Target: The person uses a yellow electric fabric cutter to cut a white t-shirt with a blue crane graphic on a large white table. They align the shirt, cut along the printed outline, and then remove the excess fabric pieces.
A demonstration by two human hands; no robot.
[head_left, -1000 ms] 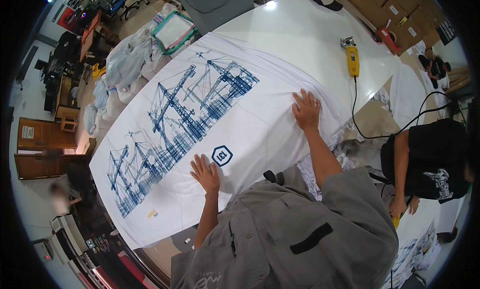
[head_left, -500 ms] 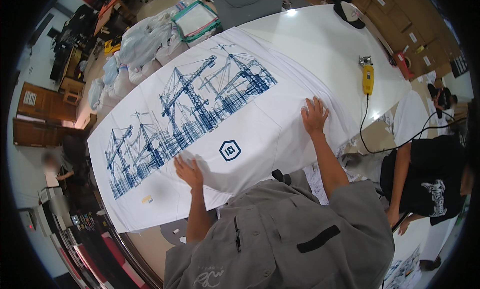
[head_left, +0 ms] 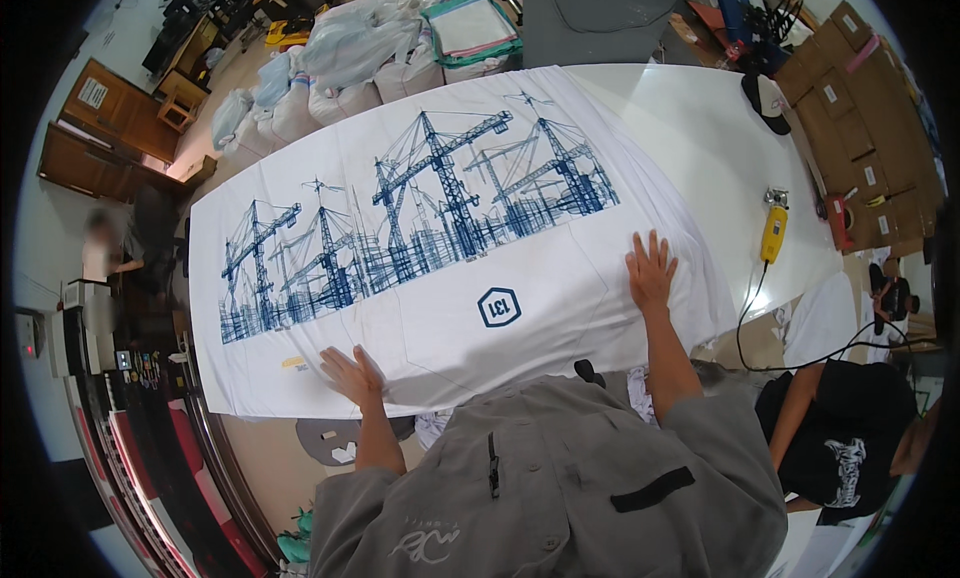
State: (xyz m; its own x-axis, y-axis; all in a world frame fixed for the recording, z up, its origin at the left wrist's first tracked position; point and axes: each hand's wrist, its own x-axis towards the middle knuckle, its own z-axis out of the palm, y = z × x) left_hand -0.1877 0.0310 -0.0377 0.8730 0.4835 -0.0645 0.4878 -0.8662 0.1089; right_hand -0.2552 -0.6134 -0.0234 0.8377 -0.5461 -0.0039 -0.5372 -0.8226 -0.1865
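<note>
A large white cloth (head_left: 420,333) printed with blue tower cranes is spread over the table, with a dark hexagonal emblem near its front side. My left hand (head_left: 352,376) rests flat on the cloth near the front edge, fingers apart, right of a small yellow print. Flat on the cloth to the right of the emblem lies my right hand (head_left: 651,273), its fingers spread as well. Folds gather in the cloth beyond my right hand, toward its right edge. Neither hand grips anything.
On the white tabletop (head_left: 700,108) at right lie a yellow corded power cutter (head_left: 774,228) and a cap (head_left: 766,105). Stuffed white sacks (head_left: 340,100) line the far side, and cardboard boxes (head_left: 850,108) stand at far right. A co-worker in black (head_left: 850,428) is close on the right.
My view has turned, so the table lies more level. My left hand has slid left along the cloth, nearer the small yellow print. The right hand stays flat near the right-hand folds.
</note>
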